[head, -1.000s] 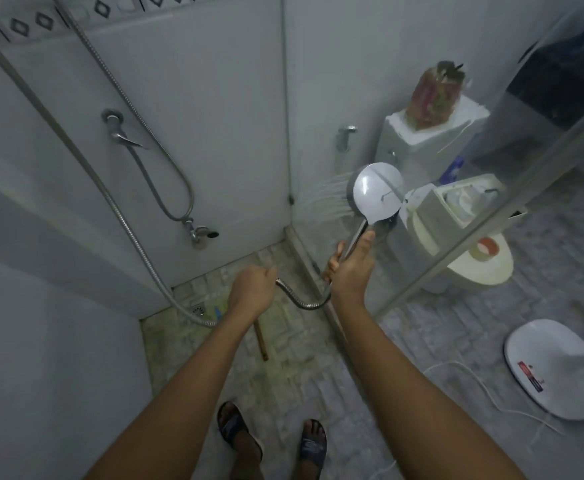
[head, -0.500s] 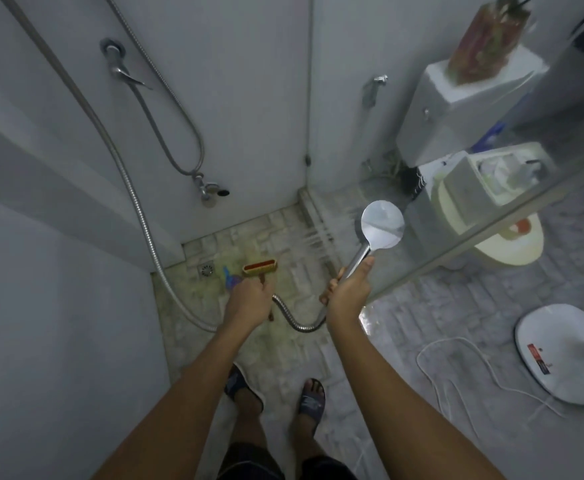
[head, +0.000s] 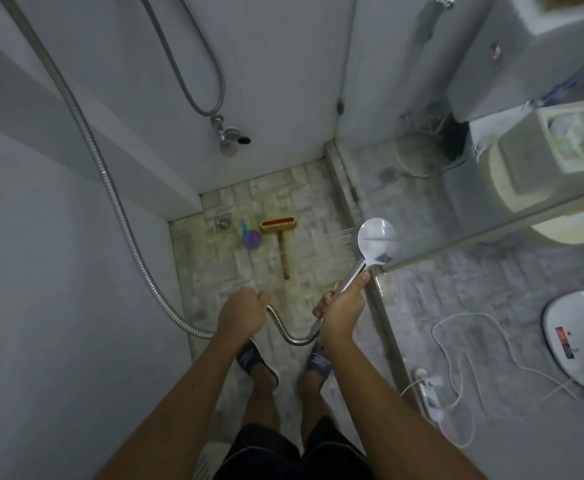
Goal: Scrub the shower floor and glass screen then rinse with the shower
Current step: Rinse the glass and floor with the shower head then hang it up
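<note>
My right hand (head: pixel 342 306) grips the handle of the round white shower head (head: pixel 377 241), which points left and sprays water low against the glass screen (head: pixel 422 188). My left hand (head: pixel 242 311) is curled around the metal hose (head: pixel 124 216) that loops between both hands. A scrub brush (head: pixel 281 237) with a red-and-yellow head and wooden handle lies on the stained tiled shower floor (head: pixel 207 268), beyond my hands. Both my sandalled feet stand on that floor.
A floor drain (head: pixel 223 223) and a blue-purple scoop (head: pixel 250 237) lie beside the brush. A wall tap (head: pixel 228 133) sits on the back wall. Behind the glass are a toilet (head: pixel 526 161), white cables (head: pixel 463 368) and a white appliance (head: pixel 581 337) on the floor.
The view has tilted down toward the floor. The shower head has dropped lower along the glass, near the screen's bottom rail. The brush on the floor has come fully into sight.
</note>
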A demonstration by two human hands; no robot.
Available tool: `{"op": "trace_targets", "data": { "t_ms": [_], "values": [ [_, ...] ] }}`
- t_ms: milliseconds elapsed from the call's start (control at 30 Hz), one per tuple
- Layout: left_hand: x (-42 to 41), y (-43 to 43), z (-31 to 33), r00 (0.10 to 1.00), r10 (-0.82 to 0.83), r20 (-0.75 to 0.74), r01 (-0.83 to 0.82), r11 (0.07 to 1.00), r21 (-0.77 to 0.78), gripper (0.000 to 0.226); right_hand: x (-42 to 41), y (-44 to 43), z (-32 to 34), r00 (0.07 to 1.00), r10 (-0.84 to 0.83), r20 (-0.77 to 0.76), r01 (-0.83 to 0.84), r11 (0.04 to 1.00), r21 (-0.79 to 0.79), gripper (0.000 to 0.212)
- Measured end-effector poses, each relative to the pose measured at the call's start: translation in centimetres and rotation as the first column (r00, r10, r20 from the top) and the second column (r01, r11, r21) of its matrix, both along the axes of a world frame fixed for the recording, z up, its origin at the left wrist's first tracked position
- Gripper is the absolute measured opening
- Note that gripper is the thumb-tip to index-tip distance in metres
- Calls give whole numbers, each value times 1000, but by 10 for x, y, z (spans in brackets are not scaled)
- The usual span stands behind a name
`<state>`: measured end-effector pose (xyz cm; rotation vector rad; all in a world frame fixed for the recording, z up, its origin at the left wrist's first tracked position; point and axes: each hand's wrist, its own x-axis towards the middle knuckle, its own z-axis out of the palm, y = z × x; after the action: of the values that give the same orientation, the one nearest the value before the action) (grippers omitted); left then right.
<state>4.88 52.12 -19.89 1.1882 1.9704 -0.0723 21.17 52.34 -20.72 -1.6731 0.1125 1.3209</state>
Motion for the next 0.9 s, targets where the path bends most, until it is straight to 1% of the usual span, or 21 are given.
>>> {"op": "trace_targets", "data": {
  "t_ms": [133, 267, 500, 600, 700, 833, 900],
  "values": [
    [-1, -9, -15, 999, -13, -50, 11, 1000, -29, 51, -4, -13, -17, 999, -7, 33, 8, 1000, -30, 70],
    [2, -13, -24, 999, -12, -50, 9, 998, -60, 51, 0, -20, -25, 999, -30, 28, 31, 999, -35, 70],
    [14, -21, -33, 997, -66, -50, 61, 995, -82, 50, 9, -40, -37, 994, -97, 53, 99, 994, -44, 69],
    [13, -26, -32, 995, -81, -56, 76, 993, -95, 51, 4, -45, -40, 997, -70, 38, 73, 993, -89, 71],
    [2, -30, -31, 996, -60, -59, 54, 993, -103, 51, -5, -45, -37, 999, -25, -19, 23, 991, -133, 69],
    [-21, -36, -22, 995, -75, -65, 69, 994, -82, 49, -28, -45, -32, 997, 54, -62, -62, 989, -132, 69],
    [-32, -40, -18, 996, -54, -74, 48, 996, -80, 53, -40, -44, -29, 993, 85, -80, -94, 988, -122, 70]
  ]
}}
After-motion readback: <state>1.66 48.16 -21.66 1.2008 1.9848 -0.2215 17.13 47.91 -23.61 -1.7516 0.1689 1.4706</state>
